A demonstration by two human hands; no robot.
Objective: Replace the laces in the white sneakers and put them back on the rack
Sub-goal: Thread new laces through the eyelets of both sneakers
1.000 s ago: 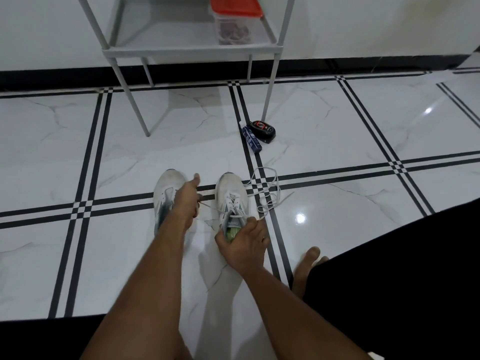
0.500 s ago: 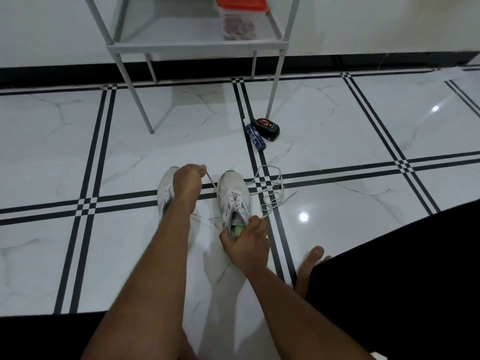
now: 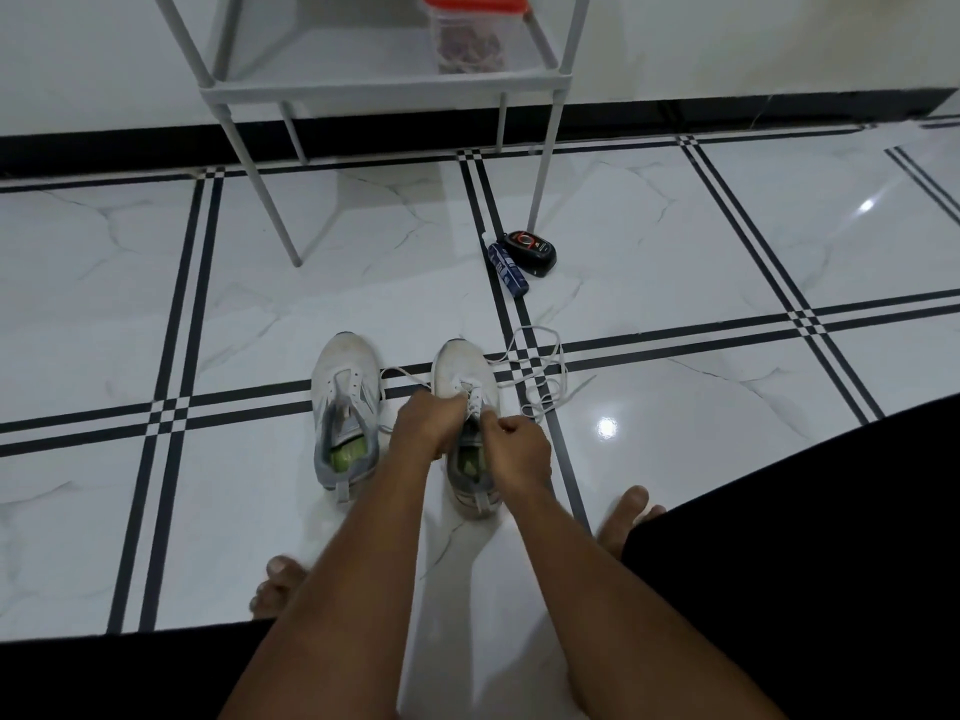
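Two white sneakers stand side by side on the tiled floor, toes pointing away from me. The left sneaker [image 3: 344,402] has no lace in its eyelets and shows a green insole. Over the tongue of the right sneaker [image 3: 462,374] both hands meet. My left hand [image 3: 426,426] pinches the white lace [image 3: 540,374] at the eyelets, and my right hand [image 3: 519,444] grips the lace close beside it. The rest of the lace trails in loose loops on the floor to the right of that shoe and across to the left one.
A grey metal rack [image 3: 384,90] stands against the wall ahead, with a red-lidded clear container [image 3: 470,36] on its low shelf. A black tin [image 3: 530,252] and a blue tube [image 3: 509,270] lie by its right leg. My bare feet [image 3: 623,517] rest near the shoes.
My left hand came back from beside the left sneaker, where it was pulling the lace out, to the right sneaker's eyelets. My right hand shifted from the shoe's heel opening up to the lace.
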